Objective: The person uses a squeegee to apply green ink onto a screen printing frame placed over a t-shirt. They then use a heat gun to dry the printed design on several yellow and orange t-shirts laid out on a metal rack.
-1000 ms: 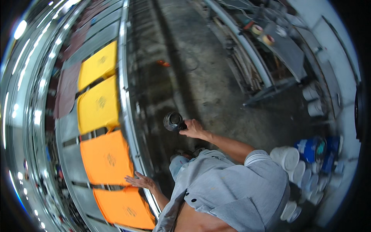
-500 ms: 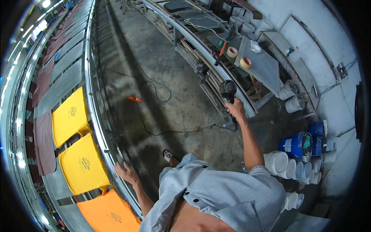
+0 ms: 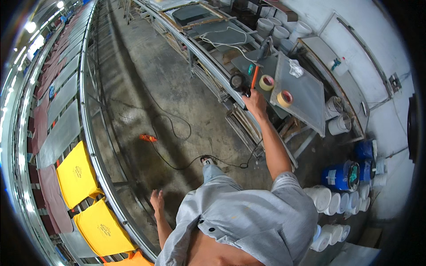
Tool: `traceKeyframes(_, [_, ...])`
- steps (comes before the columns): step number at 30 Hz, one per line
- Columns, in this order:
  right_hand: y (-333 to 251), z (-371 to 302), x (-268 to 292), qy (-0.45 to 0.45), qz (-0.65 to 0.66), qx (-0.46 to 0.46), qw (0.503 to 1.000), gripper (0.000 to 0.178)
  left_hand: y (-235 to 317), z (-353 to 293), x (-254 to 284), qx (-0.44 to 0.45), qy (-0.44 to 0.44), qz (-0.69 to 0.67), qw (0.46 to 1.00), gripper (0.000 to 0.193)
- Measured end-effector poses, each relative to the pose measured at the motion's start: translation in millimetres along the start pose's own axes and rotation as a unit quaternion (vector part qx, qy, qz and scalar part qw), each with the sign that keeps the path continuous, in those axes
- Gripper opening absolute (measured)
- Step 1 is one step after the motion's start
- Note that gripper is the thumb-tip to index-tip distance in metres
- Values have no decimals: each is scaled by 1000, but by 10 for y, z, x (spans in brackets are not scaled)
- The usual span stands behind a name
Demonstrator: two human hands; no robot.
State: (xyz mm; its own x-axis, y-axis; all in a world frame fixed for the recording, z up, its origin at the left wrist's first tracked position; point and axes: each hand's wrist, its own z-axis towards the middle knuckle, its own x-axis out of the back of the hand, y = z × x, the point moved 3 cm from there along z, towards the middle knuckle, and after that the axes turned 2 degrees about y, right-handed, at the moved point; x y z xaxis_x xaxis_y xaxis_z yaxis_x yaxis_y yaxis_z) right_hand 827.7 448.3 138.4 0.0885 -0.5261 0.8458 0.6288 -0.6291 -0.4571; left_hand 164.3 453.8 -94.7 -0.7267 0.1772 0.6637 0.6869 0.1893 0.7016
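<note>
My right hand [image 3: 255,104] is closed around the handle of a black hand-held dryer [image 3: 240,83] with a round head. It is over the edge of the right-hand workbench [image 3: 208,62], beside a tool with an orange handle [image 3: 255,76] lying there. A black cable [image 3: 208,156] trails over the floor below. My left hand [image 3: 157,202] hangs free with its fingers loosely stretched, next to the metal rail [image 3: 101,165] of the long printing table. Two yellow printed shirts [image 3: 79,175] lie flat on that table, and part of an orange shirt [image 3: 129,260] shows at the lower edge.
Two tape rolls [image 3: 285,98] and a crumpled white cloth [image 3: 296,68] lie on the bench. Framed screens [image 3: 248,116] are stacked beneath it. White tubs [image 3: 317,197] and blue buckets [image 3: 339,174] stand at the right. An orange-red object [image 3: 147,138] lies on the floor.
I have moved forward along the aisle; the yellow shirts now sit lower in view. My right hand has carried the dryer up to the bench edge. My left hand has come away from the rail.
</note>
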Motion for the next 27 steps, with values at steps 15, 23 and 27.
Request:
traceKeyframes(15, [2297,2294,-1534,-59,-208,31,976,46,-928,-1109,144,241,-171,249,922,49])
traceKeyframes(23, [2238,2191,-1353,-40,-207,-81,974,68,172,-615,-226,268,-12,15,963,48])
traceKeyframes(27, [1911,2066,-1367,-14,-249,-66,966,62,516,-127,-311,217,-48,-14,975,50])
